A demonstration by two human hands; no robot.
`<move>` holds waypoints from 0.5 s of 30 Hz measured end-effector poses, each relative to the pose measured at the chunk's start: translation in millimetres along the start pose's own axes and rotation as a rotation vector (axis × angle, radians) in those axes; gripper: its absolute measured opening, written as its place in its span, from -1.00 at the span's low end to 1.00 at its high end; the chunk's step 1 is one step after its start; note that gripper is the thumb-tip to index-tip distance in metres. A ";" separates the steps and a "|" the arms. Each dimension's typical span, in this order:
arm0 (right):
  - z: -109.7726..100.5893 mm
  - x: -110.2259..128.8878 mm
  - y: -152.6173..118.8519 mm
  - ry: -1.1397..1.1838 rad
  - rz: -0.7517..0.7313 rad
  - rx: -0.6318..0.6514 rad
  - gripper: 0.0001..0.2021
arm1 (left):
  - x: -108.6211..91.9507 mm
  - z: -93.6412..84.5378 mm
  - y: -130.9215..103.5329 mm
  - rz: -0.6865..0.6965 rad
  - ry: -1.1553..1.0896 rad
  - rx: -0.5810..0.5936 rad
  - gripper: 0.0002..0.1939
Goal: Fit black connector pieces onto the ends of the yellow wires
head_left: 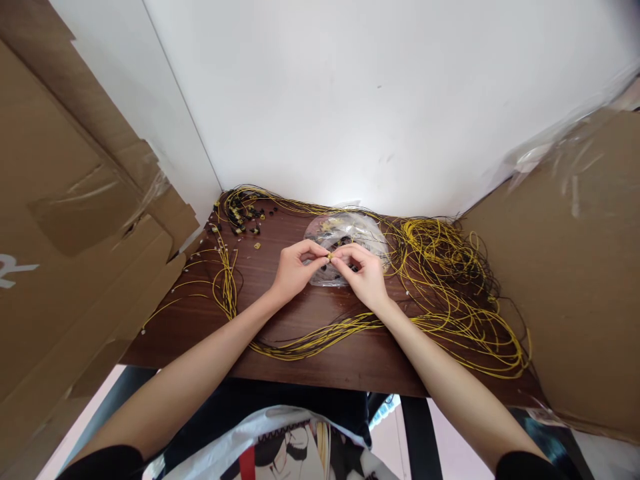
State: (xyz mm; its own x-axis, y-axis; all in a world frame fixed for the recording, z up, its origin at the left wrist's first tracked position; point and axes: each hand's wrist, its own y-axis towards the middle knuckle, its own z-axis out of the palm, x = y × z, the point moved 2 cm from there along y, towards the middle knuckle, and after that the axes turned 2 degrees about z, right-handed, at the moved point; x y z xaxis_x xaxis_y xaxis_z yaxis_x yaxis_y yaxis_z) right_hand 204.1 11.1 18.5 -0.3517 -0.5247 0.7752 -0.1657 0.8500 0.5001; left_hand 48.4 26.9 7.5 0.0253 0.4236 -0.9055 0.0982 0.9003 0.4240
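Observation:
Over the clear plastic bag (pixel 373 233) of small dark and yellow parts, my left hand (pixel 296 267) and my right hand (pixel 364 270) meet fingertip to fingertip. Both pinch a small yellow piece (pixel 329 257) between thumb and forefinger, one from each side. Fingertips cover most of the piece, so its shape cannot be made out. Yellow and black wires (pixel 320 340) run in a bundle beneath my forearms. To the right of my right hand lies a large tangle of the same wires (pixel 440 247).
Small black and yellow parts (pixel 243 213) lie at the brown table's (pixel 175 337) back left. Wire ends with white tips spread along its left edge. Cardboard stands left (pixel 75 200) and right (pixel 575 267), with a white wall (pixel 325 100) behind.

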 end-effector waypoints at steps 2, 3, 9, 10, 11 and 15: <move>-0.6 -0.7 0.6 0.005 0.011 0.015 -0.90 | 0.5 0.5 0.3 -0.029 0.002 0.010 -0.89; -1.0 -0.9 1.0 0.009 0.014 0.022 -0.90 | 0.5 0.6 0.4 -0.038 0.002 0.014 -0.89; -8.2 -4.0 5.5 0.003 0.043 -0.007 -0.89 | -0.6 -0.2 1.0 -0.055 -0.005 0.029 -0.77; -10.5 -5.9 6.5 -0.001 0.059 -0.036 -0.88 | -0.8 -0.8 1.4 -0.056 0.001 0.032 -0.75; -13.0 -8.4 7.4 -0.002 0.078 -0.072 -0.87 | -1.1 -1.6 2.0 -0.052 0.011 0.031 -0.74; -23.5 -20.8 10.4 -0.013 0.141 -0.203 -0.85 | -2.2 -5.9 4.6 -0.013 0.085 0.018 -0.74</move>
State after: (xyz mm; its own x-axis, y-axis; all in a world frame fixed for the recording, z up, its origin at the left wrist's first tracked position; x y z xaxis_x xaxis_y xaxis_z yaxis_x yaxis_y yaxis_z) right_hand 231.4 29.7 16.6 -0.3702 -0.3994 0.8387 0.0739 0.8873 0.4552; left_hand 42.9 30.8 11.6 -0.0608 0.4196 -0.9057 0.1161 0.9041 0.4111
